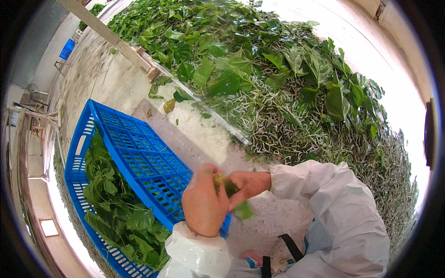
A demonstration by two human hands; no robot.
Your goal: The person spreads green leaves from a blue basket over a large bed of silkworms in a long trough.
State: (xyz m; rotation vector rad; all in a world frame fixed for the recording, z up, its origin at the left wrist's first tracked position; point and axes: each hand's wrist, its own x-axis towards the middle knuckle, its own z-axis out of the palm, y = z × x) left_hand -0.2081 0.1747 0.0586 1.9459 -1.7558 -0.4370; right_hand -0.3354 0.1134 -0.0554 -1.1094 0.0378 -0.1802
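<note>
My left hand [205, 205] and my right hand [248, 186] meet in front of me, between a crate and a bed of silkworms. Both are closed around green leaves [231, 187], which look like mulberry; part of the bunch is hidden by my fingers. A blurred leaf [244, 210] hangs below the right hand. Just left of my left hand stands a blue plastic crate [139, 139] with slotted walls, tilted in view and holding many loose leaves [114, 198]. White silkworms [274, 121] lie thick on the bed to the right.
Leaves [222, 69] cover the far part of the silkworm bed. A pale rail [212, 113] edges it, joined to a wooden beam [107, 38]. Fallen leaves [169, 105] lie on the concrete floor [194, 128]. Far left are another blue crate [67, 49] and a fan [32, 91].
</note>
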